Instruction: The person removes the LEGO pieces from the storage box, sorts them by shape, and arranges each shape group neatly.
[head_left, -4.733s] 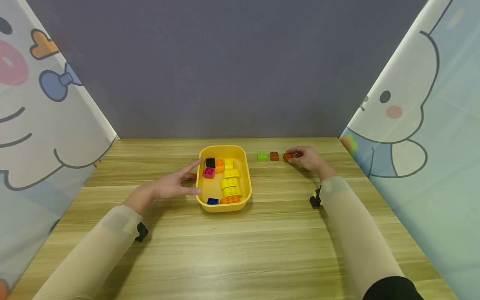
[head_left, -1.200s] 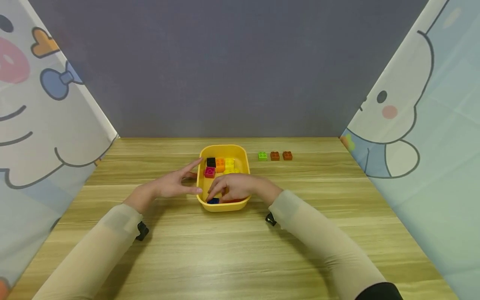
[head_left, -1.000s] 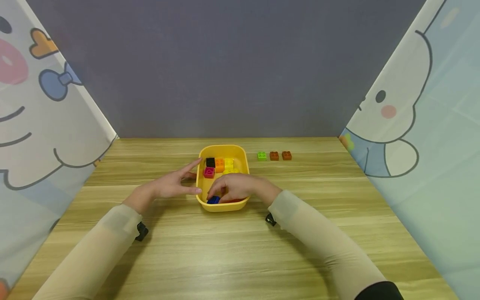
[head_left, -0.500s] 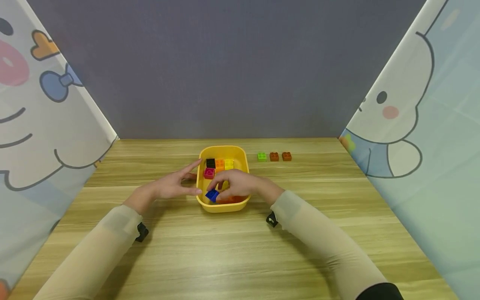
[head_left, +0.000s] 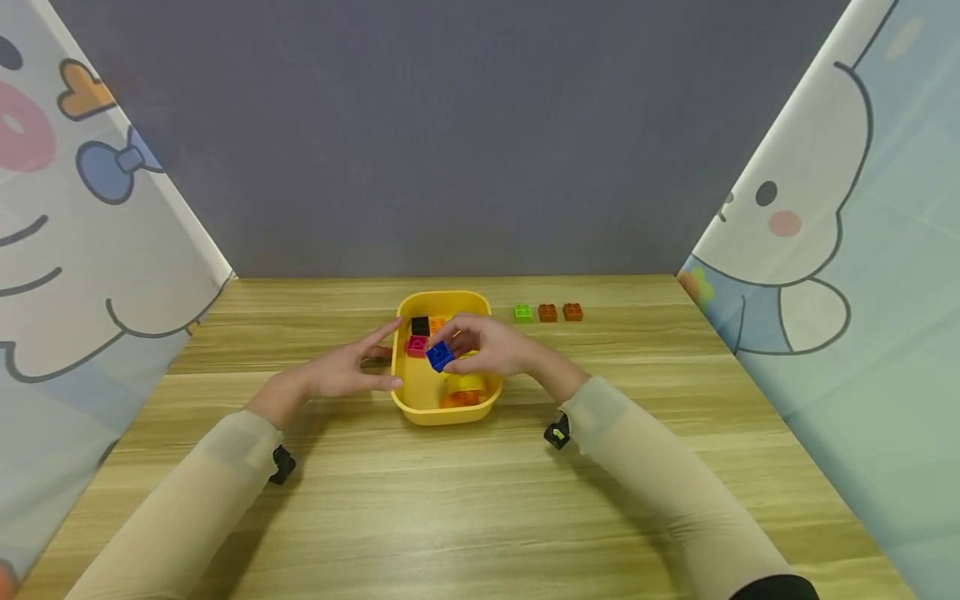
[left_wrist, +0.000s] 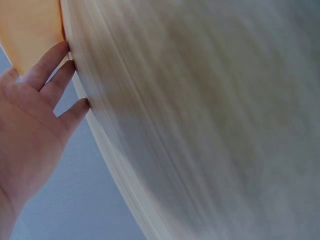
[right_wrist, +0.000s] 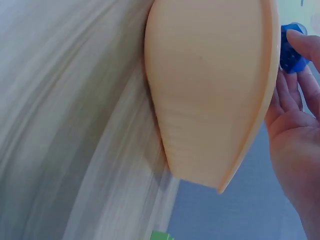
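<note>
Blue brick (head_left: 440,357) is raised over the middle of the yellow box (head_left: 442,416), tilted, with one corner pointing toward the near edge of the worktop (head_left: 480,500); it looks nearly square, so no long axis can be told. The right hand (head_left: 491,346) pinches it between thumb and forefinger, the gap closed to the brick's width. The left hand (head_left: 341,371) grips nothing: its thumb and forefinger are spread wide, tips at the box's left rim. In the box, one black brick (head_left: 420,326) and one pink brick (head_left: 417,347) show near the far left corner, plus two orange bricks (head_left: 459,399), one beside the black, one at the near right corner; the yellow bricks (head_left: 467,383) are partly covered by the right hand and cannot be counted. Right of the box, one green brick (head_left: 522,313) and two brown bricks (head_left: 548,312) form a row along the worktop's far edge. Half a second ago the blue brick was lower, close to the box's near left corner; the row and left hand match that frame.
</note>
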